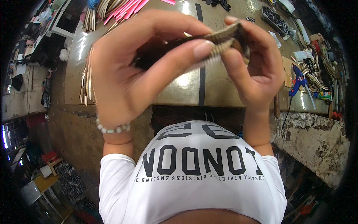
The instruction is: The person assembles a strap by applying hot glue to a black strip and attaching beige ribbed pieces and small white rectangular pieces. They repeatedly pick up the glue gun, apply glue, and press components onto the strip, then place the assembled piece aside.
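Observation:
Both my hands are raised close to the camera over a worktable [186, 93]. Between them is a narrow woven strap [223, 37], beige and dark, with a fringed pale edge. My left hand [126, 71] pinches it between thumb and fingers; a bead bracelet [112, 128] circles that wrist. My right hand [257, 67] grips the strap's right end with thumb below and fingers curled over the top. Part of the strap is hidden behind my left fingers.
A blue glue gun [299, 83] lies at the table's right edge beside coiled straps [317, 71]. Pink and beige strips [119, 7] are piled at the far left, a tray of dark parts [276, 18] at the far right. A black stripe [201, 84] runs down the tabletop.

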Available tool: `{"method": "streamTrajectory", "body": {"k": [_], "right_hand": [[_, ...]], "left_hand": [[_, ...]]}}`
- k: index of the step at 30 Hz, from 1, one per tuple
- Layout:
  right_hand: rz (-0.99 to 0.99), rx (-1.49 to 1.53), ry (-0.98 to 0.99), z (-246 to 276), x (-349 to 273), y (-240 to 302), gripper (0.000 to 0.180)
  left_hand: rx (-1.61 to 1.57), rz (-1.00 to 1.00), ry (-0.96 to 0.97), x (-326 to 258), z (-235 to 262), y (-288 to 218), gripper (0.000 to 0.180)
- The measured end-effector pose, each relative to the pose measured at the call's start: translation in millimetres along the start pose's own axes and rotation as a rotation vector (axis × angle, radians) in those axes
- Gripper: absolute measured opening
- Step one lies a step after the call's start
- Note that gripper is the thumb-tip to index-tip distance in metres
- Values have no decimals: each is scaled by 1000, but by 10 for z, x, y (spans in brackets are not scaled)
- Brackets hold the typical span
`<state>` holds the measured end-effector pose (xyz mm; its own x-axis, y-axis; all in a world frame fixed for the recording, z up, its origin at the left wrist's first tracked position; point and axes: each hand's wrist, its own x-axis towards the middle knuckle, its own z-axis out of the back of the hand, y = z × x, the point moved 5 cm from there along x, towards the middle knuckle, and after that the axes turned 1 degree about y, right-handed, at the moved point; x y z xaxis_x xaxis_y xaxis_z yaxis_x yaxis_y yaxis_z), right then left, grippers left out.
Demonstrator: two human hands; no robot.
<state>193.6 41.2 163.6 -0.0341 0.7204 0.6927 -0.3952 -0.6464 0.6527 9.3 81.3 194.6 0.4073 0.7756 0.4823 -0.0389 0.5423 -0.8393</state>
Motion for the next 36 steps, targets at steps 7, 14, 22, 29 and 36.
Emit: {"method": "streamTrajectory", "body": {"k": [7,14,22,29,36], "right_hand": [[-859,33,-109,-253,-724,-1196,29],[-654,-244,26,-288,-954,-1371,22],[-550,-386,93,-361,-844,-1303,18],[-492,-713,267,-431,-861,-1152,16],[-822,-791,331,536,-1314,-885,32]], "left_hand": [[167,444,158,-92,-561,1560,29],[265,528,190,-302,-680,1946,29],[421,448,150,-299,-760,1780,20],[744,-52,89,-396,-950,1518,24],[618,5,170,-440,-1009,1627,22]]}}
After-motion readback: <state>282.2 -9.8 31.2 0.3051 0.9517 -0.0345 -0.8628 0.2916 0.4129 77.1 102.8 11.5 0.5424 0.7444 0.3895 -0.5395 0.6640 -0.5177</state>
